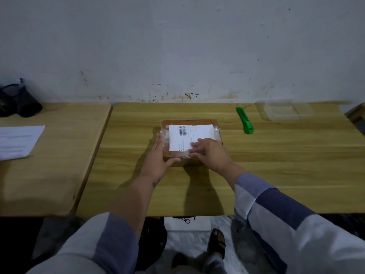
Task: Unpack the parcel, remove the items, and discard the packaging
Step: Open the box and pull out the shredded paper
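A small brown cardboard parcel (195, 123) lies flat in the middle of the wooden table (276, 165), wrapped in clear tape and bearing a white shipping label (189, 135). My left hand (158, 159) lies along the parcel's left side with its thumb across the near edge. My right hand (209, 153) rests on the parcel's near right corner, its fingertips pressing at the label's lower edge. A green utility knife (245, 120) lies on the table to the right of the parcel, apart from both hands.
A clear plastic container (284, 109) sits at the back right by the wall. A second table (49, 155) adjoins on the left with a sheet of paper (17, 141) and a black mesh holder (19, 101). A white object (187, 223) lies on the floor under the table.
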`<state>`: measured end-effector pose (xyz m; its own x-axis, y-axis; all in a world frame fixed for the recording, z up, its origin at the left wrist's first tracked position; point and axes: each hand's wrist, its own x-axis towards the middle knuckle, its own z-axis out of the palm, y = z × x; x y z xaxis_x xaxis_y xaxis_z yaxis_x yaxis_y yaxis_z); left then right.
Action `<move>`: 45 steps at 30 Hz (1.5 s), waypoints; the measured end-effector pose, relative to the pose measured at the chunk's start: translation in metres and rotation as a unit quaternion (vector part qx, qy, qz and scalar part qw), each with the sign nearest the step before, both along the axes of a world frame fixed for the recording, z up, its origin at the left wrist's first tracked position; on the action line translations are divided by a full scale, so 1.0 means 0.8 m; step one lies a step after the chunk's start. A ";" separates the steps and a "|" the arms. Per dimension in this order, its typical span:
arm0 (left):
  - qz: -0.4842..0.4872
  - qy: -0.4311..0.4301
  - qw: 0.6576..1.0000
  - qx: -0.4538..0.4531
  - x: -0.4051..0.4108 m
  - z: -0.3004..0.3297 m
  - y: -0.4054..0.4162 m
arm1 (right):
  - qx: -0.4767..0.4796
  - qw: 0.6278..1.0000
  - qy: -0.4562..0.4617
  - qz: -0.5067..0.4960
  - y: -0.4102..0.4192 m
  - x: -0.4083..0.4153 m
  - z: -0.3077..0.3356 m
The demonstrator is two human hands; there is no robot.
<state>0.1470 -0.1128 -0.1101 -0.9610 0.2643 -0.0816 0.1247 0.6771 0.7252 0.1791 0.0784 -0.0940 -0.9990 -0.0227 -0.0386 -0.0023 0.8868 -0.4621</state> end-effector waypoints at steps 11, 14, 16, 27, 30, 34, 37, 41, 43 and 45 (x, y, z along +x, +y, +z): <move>0.030 -0.023 0.999 0.037 -0.002 -0.003 0.000 | -0.020 0.995 0.087 -0.051 -0.008 -0.003 0.013; 0.025 -0.014 0.999 0.013 0.000 0.001 -0.004 | -0.014 0.994 0.104 -0.038 -0.004 -0.006 0.026; 0.031 0.001 0.999 0.019 0.006 0.008 -0.004 | -0.018 0.993 0.111 -0.033 -0.005 -0.006 0.033; 0.077 0.092 0.990 0.072 -0.008 0.044 0.010 | -0.039 0.956 0.213 -0.196 0.024 0.028 0.030; 0.087 0.100 0.988 0.075 -0.017 0.049 0.016 | -0.116 0.948 0.209 -0.212 0.036 0.016 0.028; 0.120 0.095 0.984 0.087 -0.048 0.062 0.028 | -0.175 0.936 0.216 -0.215 0.042 -0.027 0.046; 0.124 0.124 0.983 0.059 -0.077 0.073 0.035 | -0.178 0.935 0.220 -0.213 0.051 -0.067 0.062; 0.122 0.159 0.980 -0.003 -0.116 0.076 0.047 | -0.179 0.944 0.217 -0.173 0.074 -0.114 0.062; 0.127 0.162 0.978 -0.009 -0.139 0.071 0.053 | -0.160 0.950 0.219 -0.154 0.085 -0.136 0.055; 0.115 0.161 0.980 0.003 -0.157 0.061 0.058 | -0.142 0.958 0.208 -0.140 0.095 -0.156 0.046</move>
